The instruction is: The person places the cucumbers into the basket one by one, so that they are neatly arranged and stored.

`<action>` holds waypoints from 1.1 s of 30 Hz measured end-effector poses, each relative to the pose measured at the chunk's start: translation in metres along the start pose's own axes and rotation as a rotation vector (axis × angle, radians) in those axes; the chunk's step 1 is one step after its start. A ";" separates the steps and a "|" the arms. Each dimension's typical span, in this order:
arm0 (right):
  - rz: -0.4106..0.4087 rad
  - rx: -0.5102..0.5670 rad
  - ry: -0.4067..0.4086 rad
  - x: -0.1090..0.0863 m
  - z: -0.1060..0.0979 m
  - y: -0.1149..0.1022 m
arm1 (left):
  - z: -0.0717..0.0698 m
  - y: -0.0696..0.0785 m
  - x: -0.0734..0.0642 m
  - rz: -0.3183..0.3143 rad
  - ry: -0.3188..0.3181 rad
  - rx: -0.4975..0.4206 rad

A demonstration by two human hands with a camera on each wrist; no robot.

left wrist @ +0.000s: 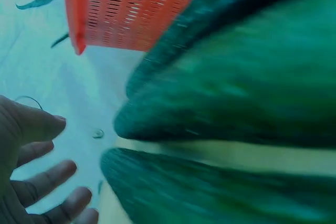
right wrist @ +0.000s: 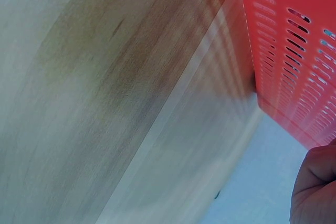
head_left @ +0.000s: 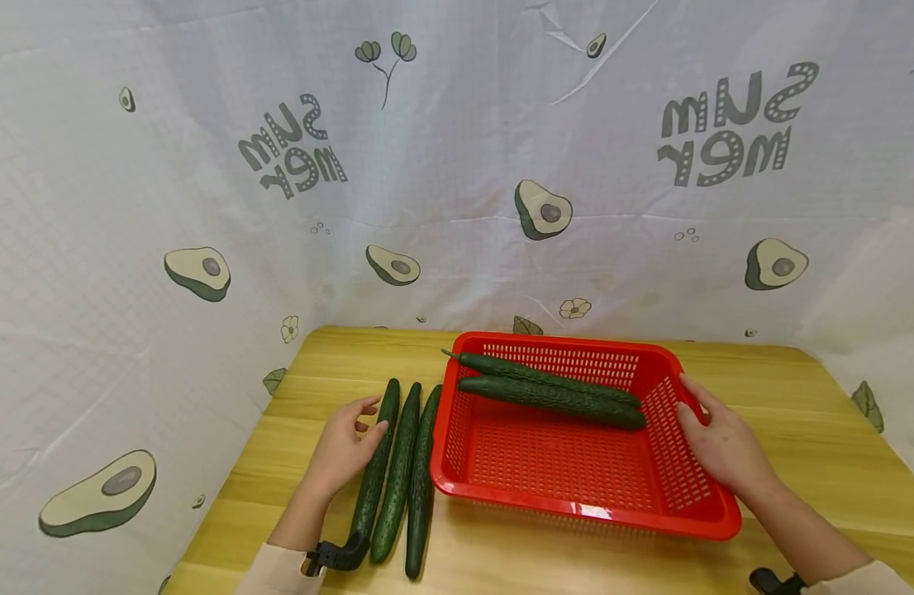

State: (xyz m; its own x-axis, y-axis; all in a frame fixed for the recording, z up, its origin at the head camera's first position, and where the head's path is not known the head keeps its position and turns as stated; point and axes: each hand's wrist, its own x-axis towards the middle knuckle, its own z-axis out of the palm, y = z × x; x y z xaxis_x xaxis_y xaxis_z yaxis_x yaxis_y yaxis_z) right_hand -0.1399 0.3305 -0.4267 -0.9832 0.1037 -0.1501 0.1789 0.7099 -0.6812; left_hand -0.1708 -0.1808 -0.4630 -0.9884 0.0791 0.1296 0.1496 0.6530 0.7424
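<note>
A red plastic basket (head_left: 591, 510) with slotted walls stands right of centre in the head view. Two cucumbers, a front one (head_left: 554, 398) and a back one (head_left: 546, 374), lie along its far side, the back one's stem poking over the left rim. My right hand (head_left: 728, 442) grips the basket's right rim; its fingers are partly hidden there. Left of the basket, three more cucumbers (head_left: 397, 475) lie side by side on the table. My left hand (head_left: 345, 442) hovers by the leftmost of these, fingers loosely bent and apart from the cucumbers (left wrist: 210, 187) in the left wrist view.
The wooden table (head_left: 338, 355) runs under everything, with bare wood showing right of the basket. A white curtain (head_left: 457, 165) printed with avocados hangs behind the table and along its left and right sides. Dark straps circle both wrists.
</note>
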 end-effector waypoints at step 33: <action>0.001 -0.008 0.005 -0.001 0.000 0.000 | 0.009 -0.004 -0.031 -0.142 -0.061 0.160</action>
State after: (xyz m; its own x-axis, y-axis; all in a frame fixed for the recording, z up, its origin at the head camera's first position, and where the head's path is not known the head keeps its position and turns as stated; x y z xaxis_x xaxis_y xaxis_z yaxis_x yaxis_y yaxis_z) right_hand -0.1386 0.3301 -0.4267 -0.9833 0.1080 -0.1466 0.1793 0.7151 -0.6757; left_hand -0.1412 -0.1789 -0.4759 -0.9997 0.0201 -0.0122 0.0077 0.7719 0.6357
